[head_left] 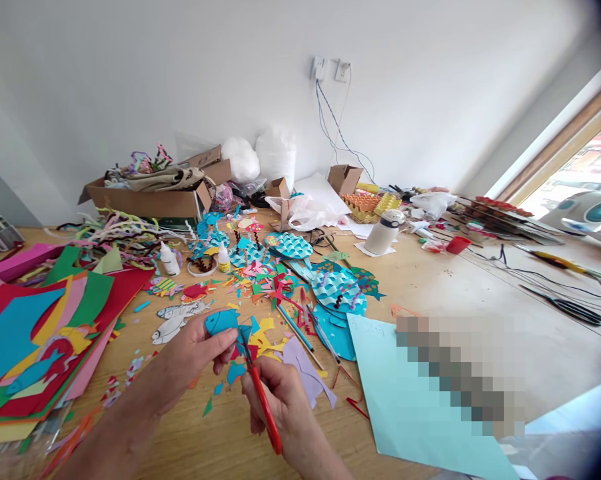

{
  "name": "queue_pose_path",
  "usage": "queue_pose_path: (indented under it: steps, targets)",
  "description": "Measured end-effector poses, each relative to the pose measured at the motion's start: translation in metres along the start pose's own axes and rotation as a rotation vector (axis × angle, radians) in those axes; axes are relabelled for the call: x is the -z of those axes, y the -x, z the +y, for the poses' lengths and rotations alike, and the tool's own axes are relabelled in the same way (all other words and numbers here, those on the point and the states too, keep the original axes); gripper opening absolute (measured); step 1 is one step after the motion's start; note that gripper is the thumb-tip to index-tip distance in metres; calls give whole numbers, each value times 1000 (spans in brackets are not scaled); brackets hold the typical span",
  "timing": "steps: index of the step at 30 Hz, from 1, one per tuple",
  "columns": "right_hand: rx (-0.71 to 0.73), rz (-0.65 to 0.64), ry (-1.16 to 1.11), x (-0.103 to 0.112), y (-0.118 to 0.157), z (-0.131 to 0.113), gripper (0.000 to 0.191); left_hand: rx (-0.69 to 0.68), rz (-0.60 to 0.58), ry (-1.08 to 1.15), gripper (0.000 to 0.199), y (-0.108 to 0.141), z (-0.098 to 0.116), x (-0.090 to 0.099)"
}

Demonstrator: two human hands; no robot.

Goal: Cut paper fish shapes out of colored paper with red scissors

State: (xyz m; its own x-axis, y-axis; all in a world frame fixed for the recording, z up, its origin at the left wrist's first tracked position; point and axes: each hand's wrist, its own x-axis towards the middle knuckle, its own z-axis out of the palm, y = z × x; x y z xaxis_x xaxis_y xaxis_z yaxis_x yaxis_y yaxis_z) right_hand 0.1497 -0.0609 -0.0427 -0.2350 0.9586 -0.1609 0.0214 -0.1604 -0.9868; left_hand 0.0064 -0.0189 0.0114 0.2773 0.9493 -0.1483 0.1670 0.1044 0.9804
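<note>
"What's crowding the hands?"

"From my remote seat, I see paper scraps (266, 339) strewn over the wooden table (195, 443), just beyond and beneath my work. A blue pencil (294, 327) lies to the right, then a pale blue sheet (395, 400), partly masked by a pixelated patch. Coloured sheets (23, 333) pile up at the left; white fish cut-outs (170, 328) sit just past my left hand (208, 345), and two glue bottles (169, 260) stand farther back."

"And your grip?"

"My left hand pinches the blue paper fish (221, 321) above the table, thumb across its lower edge. My right hand (279, 392) is wrapped around the red-handled scissors (263, 403), blades at the fish's right end. I can't tell whether paper sits between them."

"Which way does it point?"

"Head left, its long axis running roughly side to side. The scissors point away from me, leaning slightly left."
</note>
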Motion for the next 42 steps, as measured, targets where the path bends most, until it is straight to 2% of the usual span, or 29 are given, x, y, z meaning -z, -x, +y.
queue_pose_path:
  steps: [9, 21, 25, 30, 36, 42]
  targets:
    - [11, -16, -54, 0, -1, -2, 30, 19, 3, 36, 25, 1, 3, -2]
    - [25, -9, -61, 0, 0, -3, 31, 4, -76, 107, 28, 0, -6, -4]
    - [20, -18, -46, 3, -1, -3, 30, 23, -42, 110, 24, 1, -3, 2]
    - [-8, -41, -19, 6, -2, -4, 40, 9, 14, 135, 16, -2, -6, 13]
    - [38, -142, -279, 4, -4, 6, 53, 41, -7, 212, 17, -1, -3, 8]
    - [71, -137, -481, -3, -3, 14, 52, 33, -63, 217, 18, 1, -2, 3]
